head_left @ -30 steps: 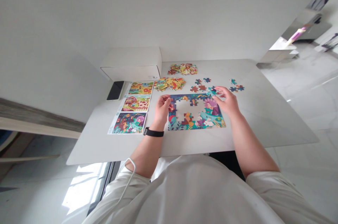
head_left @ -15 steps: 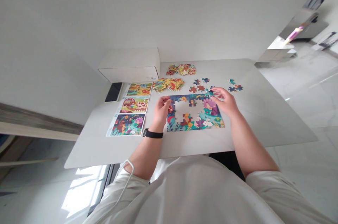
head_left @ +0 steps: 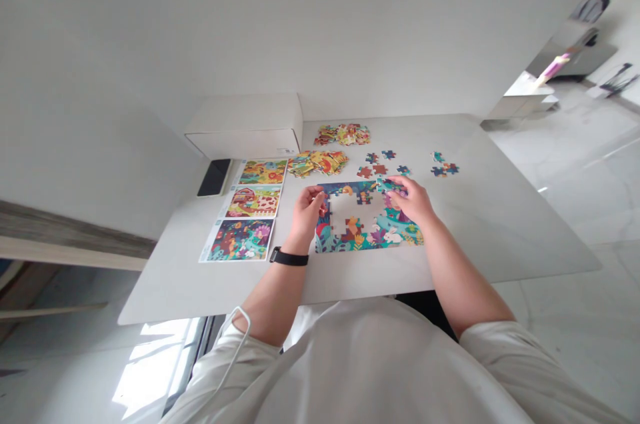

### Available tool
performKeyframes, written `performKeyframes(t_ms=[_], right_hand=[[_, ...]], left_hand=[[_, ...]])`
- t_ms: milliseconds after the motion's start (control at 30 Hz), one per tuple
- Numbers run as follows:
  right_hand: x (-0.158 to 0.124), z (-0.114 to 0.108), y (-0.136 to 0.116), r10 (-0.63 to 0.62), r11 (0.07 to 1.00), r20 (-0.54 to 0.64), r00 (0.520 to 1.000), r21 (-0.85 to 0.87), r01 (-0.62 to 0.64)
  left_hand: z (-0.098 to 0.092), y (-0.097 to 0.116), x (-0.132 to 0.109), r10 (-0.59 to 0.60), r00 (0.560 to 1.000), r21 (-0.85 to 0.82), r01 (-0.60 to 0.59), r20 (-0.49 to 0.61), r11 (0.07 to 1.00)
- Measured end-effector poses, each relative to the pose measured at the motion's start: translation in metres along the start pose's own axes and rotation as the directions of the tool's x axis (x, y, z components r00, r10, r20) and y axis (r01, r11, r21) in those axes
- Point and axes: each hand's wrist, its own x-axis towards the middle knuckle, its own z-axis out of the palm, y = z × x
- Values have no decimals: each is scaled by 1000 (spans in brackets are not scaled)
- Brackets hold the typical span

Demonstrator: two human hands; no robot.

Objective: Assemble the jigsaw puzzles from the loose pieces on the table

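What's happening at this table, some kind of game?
A person is working on a colourful jigsaw puzzle on a white table. Its border is mostly joined, with a gap open in the middle. The right hand pinches a teal piece at the puzzle's top edge, and the left hand rests against its left edge. Loose pieces and two heaps lie beyond, with a sheet of three pictures on the left.
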Motion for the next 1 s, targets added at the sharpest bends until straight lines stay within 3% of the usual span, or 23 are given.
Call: performKeyframes(t_ms=[367, 1000], right_hand=[[-7, 8, 4, -57, 991, 69, 996, -117, 65], [-10, 7, -7, -40, 998, 55, 998, -36, 42]], left_hand=[[0, -2, 2, 4, 1000, 25, -4, 13, 1000], [1, -3, 0, -6, 998, 90, 1, 64, 996]])
